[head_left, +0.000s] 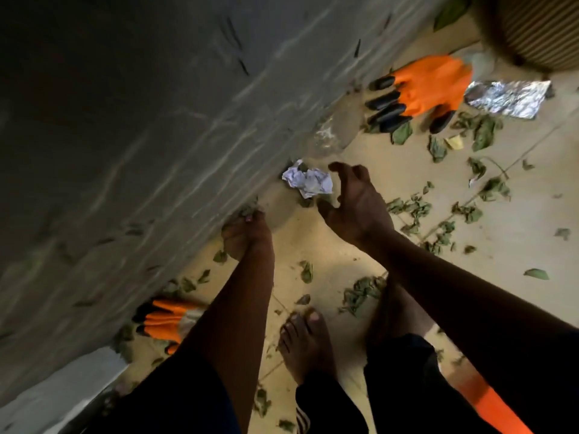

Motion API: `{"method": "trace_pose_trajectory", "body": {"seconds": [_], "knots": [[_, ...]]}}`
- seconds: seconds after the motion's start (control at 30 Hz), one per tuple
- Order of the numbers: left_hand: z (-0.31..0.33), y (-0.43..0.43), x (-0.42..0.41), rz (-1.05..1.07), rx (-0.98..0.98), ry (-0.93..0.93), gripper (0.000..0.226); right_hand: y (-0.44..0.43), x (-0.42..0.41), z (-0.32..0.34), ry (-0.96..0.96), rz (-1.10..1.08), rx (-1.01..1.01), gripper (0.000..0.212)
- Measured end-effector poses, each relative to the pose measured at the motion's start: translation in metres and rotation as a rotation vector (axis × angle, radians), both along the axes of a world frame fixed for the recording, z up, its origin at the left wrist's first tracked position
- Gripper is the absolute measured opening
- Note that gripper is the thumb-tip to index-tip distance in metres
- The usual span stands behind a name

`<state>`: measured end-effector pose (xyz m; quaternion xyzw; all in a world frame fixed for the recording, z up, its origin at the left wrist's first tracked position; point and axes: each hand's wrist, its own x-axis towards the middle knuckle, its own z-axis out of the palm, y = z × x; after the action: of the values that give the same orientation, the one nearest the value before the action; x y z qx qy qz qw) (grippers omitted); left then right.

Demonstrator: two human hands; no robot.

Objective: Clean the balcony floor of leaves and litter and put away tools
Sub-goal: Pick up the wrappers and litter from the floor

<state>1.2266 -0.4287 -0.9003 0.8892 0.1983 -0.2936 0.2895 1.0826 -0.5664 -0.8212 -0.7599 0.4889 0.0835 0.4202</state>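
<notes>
Right hand: the right hand (354,203) hovers just beside the crumpled paper (308,183), with its fingers apart and hooked like a claw, holding nothing.
Left hand: the left hand (246,233) is low at the foot of the wall (141,120), with its fingers curled in together. Blur hides whether a leaf is caught inside.
Where the litter lies: the paper sits on the floor (329,255) against the wall. The leaves (410,208) are scattered widely to the right and around the feet. A sheet of foil (507,98) lies further off, touching an orange glove (429,87).
Risk, paper: it is light and wedged at the wall, so a grab from the side will likely push it along the wall rather than lift it. Closing from above, with the thumb under its near edge, looks safer.
Risk, leaves: they look dry and crinkled. Squeezing may crumble them into bits that are harder to gather.
Risk, bare skin: both hands are ungloved, while that glove and a second orange glove (164,324) lie unused. Foil edges or grit could nick the fingers.
Risk, footing: a bare foot (305,343) stands among leaves, so a step may slip or grind them into the floor.
Risk, overlooked item: a clear plastic piece (332,136) by the wall is faint and easy to miss.
</notes>
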Motion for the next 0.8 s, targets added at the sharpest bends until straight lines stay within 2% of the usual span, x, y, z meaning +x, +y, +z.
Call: {"method": "trace_pose_trajectory", "body": {"seconds": [0.07,0.2,0.3,0.37,0.43,0.63,0.73,0.8], "knots": [[-0.006,0.000,0.004,0.104,-0.030,-0.038,0.026,-0.005,0.005,-0.009,0.001,0.050,-0.027,0.071],[0.004,0.006,0.003,0.194,-0.182,0.079,0.028,-0.010,0.018,-0.020,0.012,0.123,-0.055,0.078],[0.031,-0.001,-0.016,0.369,-0.296,-0.012,0.024,-0.015,0.024,-0.029,0.055,0.135,-0.002,0.070],[0.050,-0.006,-0.034,0.271,-0.352,0.018,0.008,-0.018,0.018,-0.036,0.076,0.055,0.044,0.043],[0.067,-0.009,-0.049,0.168,-0.385,0.074,0.011,-0.021,0.004,-0.039,0.058,-0.084,0.067,0.023],[0.107,-0.039,-0.075,-0.046,-0.449,0.178,0.008,-0.021,-0.039,-0.003,-0.107,-0.541,0.179,0.009],[0.126,-0.069,-0.086,-0.160,-0.516,0.355,0.005,-0.023,-0.066,0.016,-0.239,-0.629,0.314,0.014],[0.137,-0.092,-0.095,-0.193,-0.572,0.460,0.005,-0.025,-0.081,0.032,-0.328,-0.660,0.410,0.009]]}}
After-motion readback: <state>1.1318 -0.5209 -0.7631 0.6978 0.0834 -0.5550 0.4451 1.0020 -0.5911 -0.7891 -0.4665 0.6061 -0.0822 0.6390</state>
